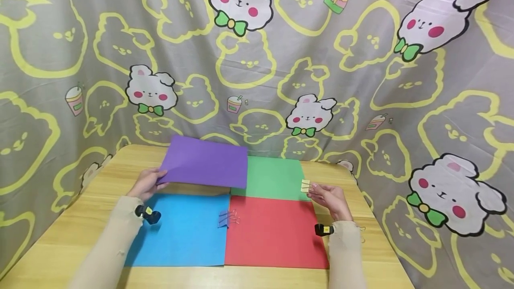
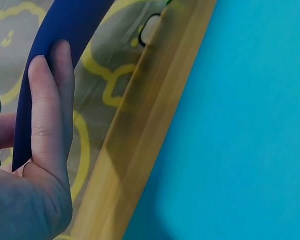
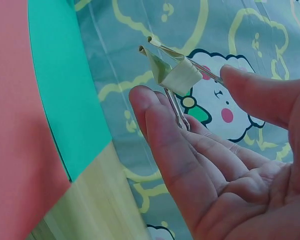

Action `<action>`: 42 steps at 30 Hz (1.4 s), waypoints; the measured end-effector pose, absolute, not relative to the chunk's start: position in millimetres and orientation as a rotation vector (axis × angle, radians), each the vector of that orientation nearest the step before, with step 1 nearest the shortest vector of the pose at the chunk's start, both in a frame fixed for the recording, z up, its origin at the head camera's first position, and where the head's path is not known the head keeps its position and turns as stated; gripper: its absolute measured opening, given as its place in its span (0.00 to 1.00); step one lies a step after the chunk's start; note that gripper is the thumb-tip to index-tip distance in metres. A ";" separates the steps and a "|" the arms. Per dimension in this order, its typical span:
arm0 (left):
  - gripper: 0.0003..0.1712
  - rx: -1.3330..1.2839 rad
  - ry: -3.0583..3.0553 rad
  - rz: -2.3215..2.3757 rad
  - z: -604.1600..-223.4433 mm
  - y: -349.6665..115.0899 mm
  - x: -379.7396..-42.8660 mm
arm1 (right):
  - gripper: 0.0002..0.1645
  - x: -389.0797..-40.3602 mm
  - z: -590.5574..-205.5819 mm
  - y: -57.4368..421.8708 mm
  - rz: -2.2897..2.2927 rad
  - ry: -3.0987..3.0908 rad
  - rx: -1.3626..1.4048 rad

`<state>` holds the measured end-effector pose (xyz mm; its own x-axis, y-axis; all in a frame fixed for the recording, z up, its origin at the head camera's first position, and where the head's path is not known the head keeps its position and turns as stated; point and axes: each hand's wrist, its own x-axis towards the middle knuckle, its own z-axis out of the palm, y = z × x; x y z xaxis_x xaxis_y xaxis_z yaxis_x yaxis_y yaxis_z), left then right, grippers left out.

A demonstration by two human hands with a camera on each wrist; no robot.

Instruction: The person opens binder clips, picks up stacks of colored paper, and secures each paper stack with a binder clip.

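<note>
My left hand (image 1: pixel 146 183) pinches the left edge of a purple sheet (image 1: pixel 205 162), thumb on one face and fingers on the other. The sheet is tilted above the back left of the table and overlaps the green sheet (image 1: pixel 274 177) in the head view. In my right hand (image 1: pixel 332 200) a pale yellow binder clip (image 3: pixel 182 76) is held by its wire handles between thumb and fingers, over the green sheet's right edge. A blue sheet (image 1: pixel 180 231) and a red sheet (image 1: pixel 275 233) lie side by side in front. A purple binder clip (image 1: pixel 223 219) sits where they meet.
The sheets lie on a wooden table (image 1: pixel 172 278). Behind it and at both sides hangs a grey curtain (image 1: pixel 257 97) with rabbit prints, close to the table's edges. Each wrist wears a small black camera on a strap.
</note>
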<state>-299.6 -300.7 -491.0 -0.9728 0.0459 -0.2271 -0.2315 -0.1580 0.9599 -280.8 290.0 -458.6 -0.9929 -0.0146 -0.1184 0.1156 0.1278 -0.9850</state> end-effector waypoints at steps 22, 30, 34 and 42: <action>0.32 -0.156 1.882 2.326 -498.8 -257.0 -290.4 | 0.32 -290.3 -468.4 282.9 -2.081 2.156 0.145; 0.35 -0.157 1.916 2.315 -505.5 -245.0 -287.8 | 0.31 -291.0 -470.7 277.8 -2.105 2.132 0.126; 0.34 -0.160 1.904 2.330 -507.9 -240.1 -285.6 | 0.30 -291.5 -470.2 275.9 -2.100 2.119 0.126; 0.37 -0.164 1.875 2.348 -509.4 -232.7 -283.2 | 0.30 -292.6 -471.9 274.4 -2.088 2.109 0.115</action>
